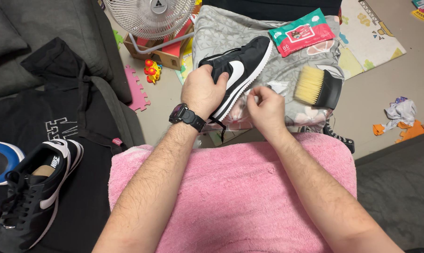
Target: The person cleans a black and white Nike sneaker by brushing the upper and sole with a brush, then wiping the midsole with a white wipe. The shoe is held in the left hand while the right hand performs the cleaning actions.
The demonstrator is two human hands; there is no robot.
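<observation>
While my forearms lie across the pink towel [249,197], my left hand [201,90] wraps its fingers tight around the heel of the black sneaker [242,70], which rests sole-edge toward me on a grey floral cloth [221,28]. My right hand [266,110] pinches a white wipe [270,86] against the sole edge; short, firm strokes seem best. Beyond lie a brush [317,86], a wipes pack [302,33] and a fan [148,16] on the cluttered floor.
</observation>
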